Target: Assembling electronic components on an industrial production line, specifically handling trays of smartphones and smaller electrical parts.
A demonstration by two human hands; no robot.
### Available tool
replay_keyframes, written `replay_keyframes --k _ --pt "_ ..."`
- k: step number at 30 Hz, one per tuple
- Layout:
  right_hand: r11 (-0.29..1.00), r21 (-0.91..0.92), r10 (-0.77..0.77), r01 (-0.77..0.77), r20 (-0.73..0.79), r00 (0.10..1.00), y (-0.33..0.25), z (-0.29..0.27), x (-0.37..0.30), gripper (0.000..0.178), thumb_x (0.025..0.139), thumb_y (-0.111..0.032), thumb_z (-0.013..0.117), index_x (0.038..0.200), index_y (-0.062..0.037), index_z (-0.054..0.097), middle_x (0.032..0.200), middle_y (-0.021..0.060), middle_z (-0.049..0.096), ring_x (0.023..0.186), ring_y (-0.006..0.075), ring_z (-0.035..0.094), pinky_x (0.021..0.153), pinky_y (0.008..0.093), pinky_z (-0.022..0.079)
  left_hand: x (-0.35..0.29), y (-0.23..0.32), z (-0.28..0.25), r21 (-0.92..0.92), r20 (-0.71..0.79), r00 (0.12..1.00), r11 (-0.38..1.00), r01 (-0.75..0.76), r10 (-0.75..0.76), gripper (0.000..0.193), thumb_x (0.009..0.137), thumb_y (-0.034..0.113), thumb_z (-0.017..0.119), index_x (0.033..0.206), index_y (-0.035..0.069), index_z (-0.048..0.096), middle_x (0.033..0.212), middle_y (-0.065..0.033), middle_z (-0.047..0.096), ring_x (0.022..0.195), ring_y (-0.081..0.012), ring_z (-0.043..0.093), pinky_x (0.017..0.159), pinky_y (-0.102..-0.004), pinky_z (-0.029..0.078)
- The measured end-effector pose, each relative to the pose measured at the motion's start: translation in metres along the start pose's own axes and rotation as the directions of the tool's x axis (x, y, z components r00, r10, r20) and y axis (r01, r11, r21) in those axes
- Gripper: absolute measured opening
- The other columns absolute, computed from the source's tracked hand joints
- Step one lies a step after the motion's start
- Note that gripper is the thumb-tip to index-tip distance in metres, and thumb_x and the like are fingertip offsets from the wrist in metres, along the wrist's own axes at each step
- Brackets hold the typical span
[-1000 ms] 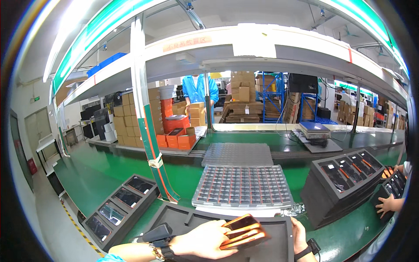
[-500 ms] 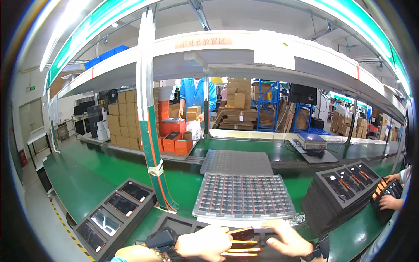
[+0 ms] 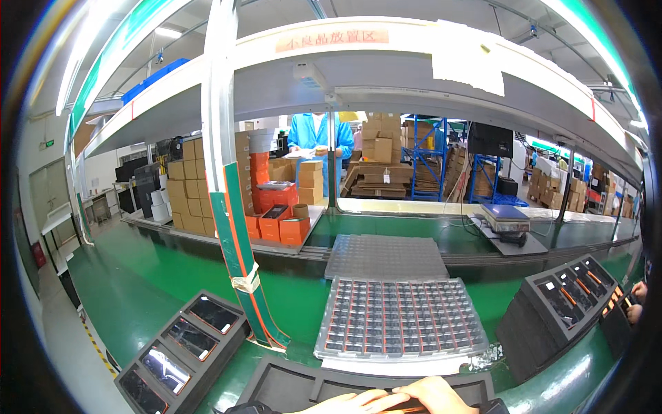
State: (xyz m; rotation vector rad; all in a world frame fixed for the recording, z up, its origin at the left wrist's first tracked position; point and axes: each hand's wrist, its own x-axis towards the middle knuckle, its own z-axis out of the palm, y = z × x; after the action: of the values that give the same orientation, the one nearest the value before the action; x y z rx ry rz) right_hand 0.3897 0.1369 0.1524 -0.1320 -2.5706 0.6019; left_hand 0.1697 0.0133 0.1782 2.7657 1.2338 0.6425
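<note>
At the lower edge, my left hand (image 3: 352, 402) lies with its fingers stretched out flat toward the right. My right hand (image 3: 436, 396) is bent, its fingers closed over slim phones with orange edges (image 3: 414, 410). Only a strip of these phones shows between the hands; the lower picture edge cuts off the rest. Both hands are above the near side of a black foam tray (image 3: 276, 386) with recessed compartments. Just beyond it stands a clear blister tray (image 3: 400, 317) filled with rows of small dark parts with orange strips.
Black foam trays with phones lie at left (image 3: 181, 345) and in a stack at right (image 3: 545, 324). A co-worker's hands (image 3: 636, 302) work at the far right. A metal post (image 3: 231, 228) rises left of the blister tray. A scale (image 3: 505, 218) stands behind, under a shelf.
The view has tilted up, so my hands sit lower in it. My right hand has closed in toward my left, and the fanned orange-edged phones are now mostly hidden. The person behind has shifted.
</note>
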Motion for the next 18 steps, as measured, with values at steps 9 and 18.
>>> replay_keyframes --k 9,18 --pt "0.929 0.305 0.193 -0.211 0.088 0.977 0.002 0.012 -0.004 0.08 0.084 -0.024 0.075 0.147 -0.0034 0.031 0.12 0.0206 0.057 0.107 0.038 0.063 0.092 0.0424 0.051 -0.002 -0.006 0.0 -0.126 0.14 0.91 0.904 0.408 -0.391 0.079 0.075 0.022 0.079 0.139 0.002 0.039 0.107 -0.0212 0.064 0.094 -0.0377 0.066 0.078 -0.0429 0.055" --pt "0.954 0.195 0.188 -0.227 0.199 0.962 0.002 0.007 0.004 0.079 0.076 -0.036 0.082 0.138 -0.0032 0.045 0.119 0.0195 0.062 0.105 0.0362 0.065 0.088 0.0415 0.055 -0.007 -0.01 0.009 -0.102 0.138 0.917 0.915 0.389 -0.375 0.052 0.075 0.025 0.077 0.117 0.006 0.054 0.084 -0.0175 0.068 0.077 -0.0367 0.068 0.067 -0.0455 0.055"
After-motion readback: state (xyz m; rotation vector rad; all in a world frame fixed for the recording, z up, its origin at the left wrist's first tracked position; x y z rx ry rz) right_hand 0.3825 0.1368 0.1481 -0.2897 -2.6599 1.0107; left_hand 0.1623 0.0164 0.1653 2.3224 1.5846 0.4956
